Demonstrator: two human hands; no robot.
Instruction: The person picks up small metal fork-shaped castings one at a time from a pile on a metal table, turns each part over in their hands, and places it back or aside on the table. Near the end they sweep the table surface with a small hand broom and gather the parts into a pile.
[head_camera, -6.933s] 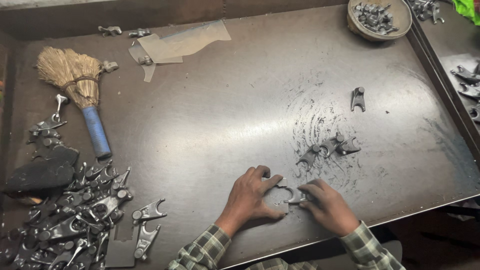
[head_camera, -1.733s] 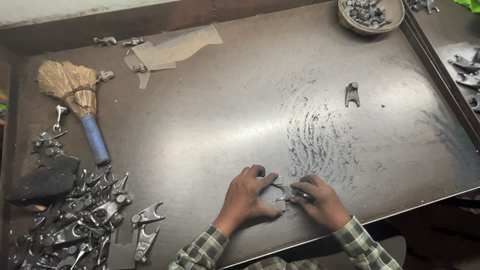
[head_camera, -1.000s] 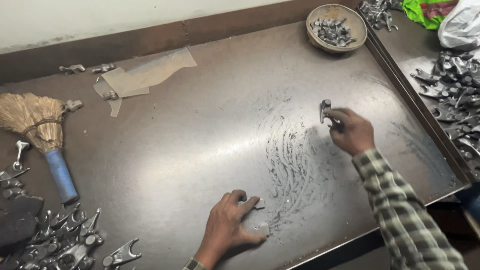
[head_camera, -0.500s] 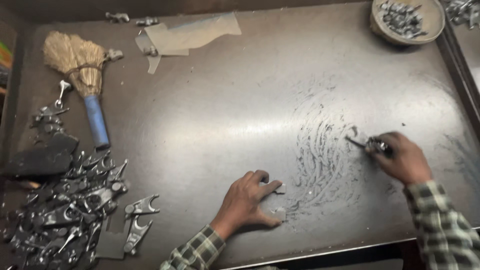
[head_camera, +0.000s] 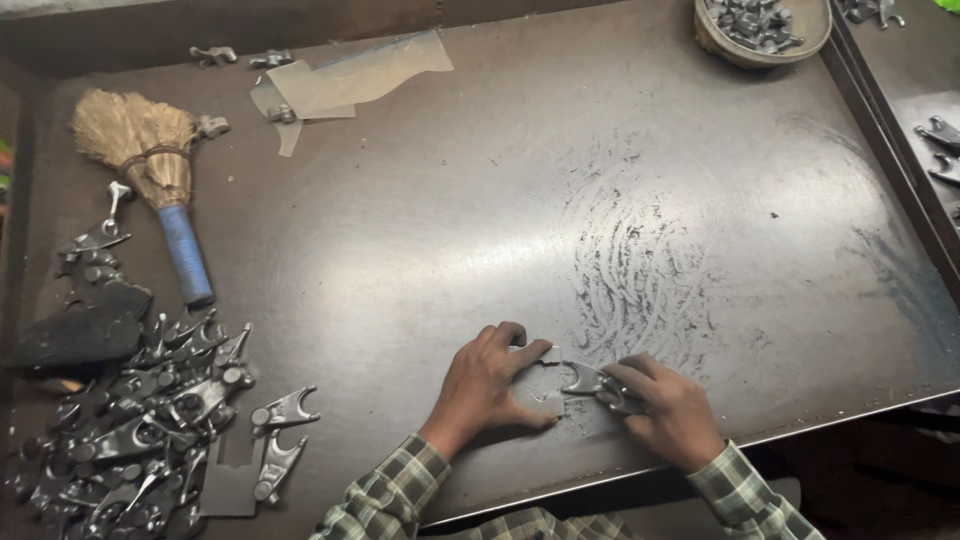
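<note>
head view: right hand (head_camera: 668, 412) grip clamped on dull grey forked metal part (head_camera: 585, 379); left hand (head_camera: 487, 388) flat, fingers spread.

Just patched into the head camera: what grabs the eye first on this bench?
Both hands at the near edge: the left hand presses a small flat grey metal plate down, while the right hand holds a dark forked metal part against it. At far left lies a heap of similar grey forked metal parts, with a straw hand broom with a blue handle above it.
</note>
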